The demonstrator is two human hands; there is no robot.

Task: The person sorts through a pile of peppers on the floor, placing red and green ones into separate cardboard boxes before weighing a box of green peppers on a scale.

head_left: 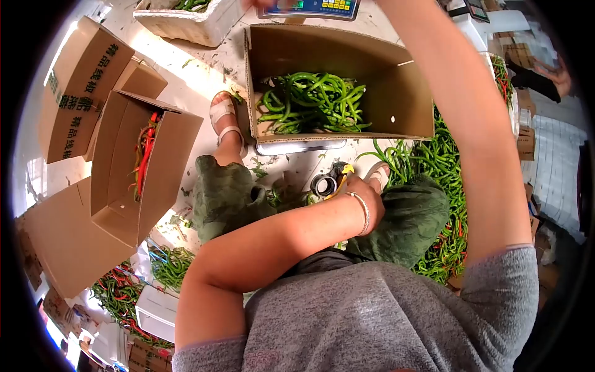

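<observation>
My left hand (367, 201), with a bracelet at the wrist, is low between my legs, beside a black ring-shaped object (323, 185) and a small yellow piece (348, 168). Its fingers are mostly hidden, and any grip is unclear. My right arm reaches past the top edge. Skin shows at a blue scale panel (334, 7) with a lit display, but the hand's shape is cut off. Below the panel, an open cardboard box (396, 93) holds long green peppers (313, 102) and rests on a metal surface (300, 147).
Green peppers with some red ones (443, 186) are heaped at my right. At left stands an open carton (111, 161) with red peppers (145, 155). A white foam box (186, 25) is at the upper left. Another person's hand (561, 77) shows at the far right.
</observation>
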